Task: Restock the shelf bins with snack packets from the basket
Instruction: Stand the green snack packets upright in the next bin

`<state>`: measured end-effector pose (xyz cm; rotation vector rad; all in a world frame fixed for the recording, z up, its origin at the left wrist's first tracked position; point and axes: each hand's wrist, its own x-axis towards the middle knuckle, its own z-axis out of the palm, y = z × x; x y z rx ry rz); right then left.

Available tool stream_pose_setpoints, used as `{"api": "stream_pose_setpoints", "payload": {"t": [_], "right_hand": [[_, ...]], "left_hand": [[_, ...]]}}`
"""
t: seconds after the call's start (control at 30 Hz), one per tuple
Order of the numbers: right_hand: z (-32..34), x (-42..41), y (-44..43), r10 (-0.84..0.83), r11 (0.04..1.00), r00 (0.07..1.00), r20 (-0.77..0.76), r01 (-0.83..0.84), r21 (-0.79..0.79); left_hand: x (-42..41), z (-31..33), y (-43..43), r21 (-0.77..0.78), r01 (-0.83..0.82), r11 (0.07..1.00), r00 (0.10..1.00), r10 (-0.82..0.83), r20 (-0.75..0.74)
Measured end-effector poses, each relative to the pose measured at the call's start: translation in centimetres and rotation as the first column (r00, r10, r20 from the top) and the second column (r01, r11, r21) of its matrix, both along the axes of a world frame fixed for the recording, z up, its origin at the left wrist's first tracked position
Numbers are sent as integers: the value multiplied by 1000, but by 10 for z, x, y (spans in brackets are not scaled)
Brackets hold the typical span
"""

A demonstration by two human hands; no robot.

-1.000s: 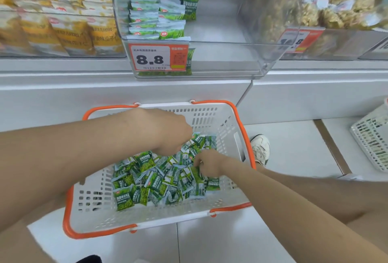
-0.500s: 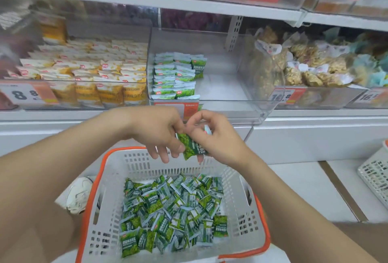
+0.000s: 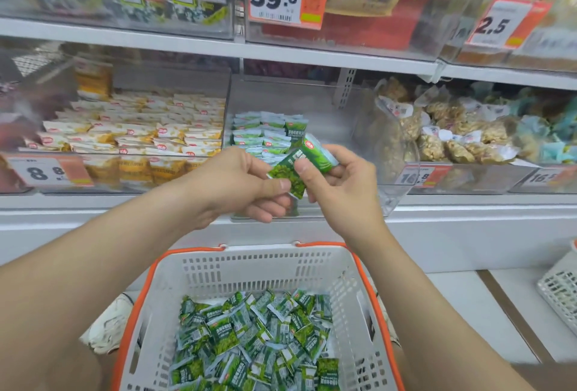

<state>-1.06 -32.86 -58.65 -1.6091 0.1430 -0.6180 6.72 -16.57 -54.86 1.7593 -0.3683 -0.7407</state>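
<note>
Snack packets [image 3: 288,172] in left hand [image 3: 237,184], right hand [image 3: 340,184], bin [image 3: 324,128] behind, basket [image 3: 259,250] below

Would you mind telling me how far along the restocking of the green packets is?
Early on, I'd say. Done: a small stack of green packets fills the left part of the clear bin. In hand: the left hand and right hand both pinch held packets in front of it. Left: a large pile lies in the basket, and the bin's right side looks bare.
</note>
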Motion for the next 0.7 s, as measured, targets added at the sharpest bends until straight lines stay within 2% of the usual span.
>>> {"api": "stream_pose_setpoints", "payload": {"t": [0.07,0.1,0.17,0.23,0.3,0.37,0.43,0.53,0.6,0.7], "right_hand": [[5,11,-4,-123,988,992,37,126,-86],[7,18,-10,-183,974,982,48,188,-130],[9,36,-27,-301,900,954,14,288,-327],[10,58,-48,-392,778,913,-108,267,-568],[10,82,-66,-428,713,863,-268,140,-686],[7,107,-78,-428,698,812,-397,19,-715],[3,130,-86,-426,678,760,-491,-91,-730],[-3,162,-91,-409,640,677,-612,-265,-721],[-4,177,-93,-419,595,645,-639,-336,-730],[-5,200,-97,-476,532,641,-602,-335,-778]], "left_hand": [[3,2,-4,58,-61,996,961,43,273],[6,2,-5,126,-126,984,885,54,463],[12,2,-7,233,-270,934,653,0,757],[15,1,-9,338,-319,885,456,-169,874],[23,-6,-14,498,-323,805,300,-411,861],[29,-13,-18,627,-347,697,214,-592,777],[35,-17,-21,680,-376,629,197,-663,722],[40,-21,-21,673,-408,617,202,-658,726],[42,-22,-21,682,-411,605,190,-675,713],[43,-25,-19,696,-394,601,189,-688,701]]}}
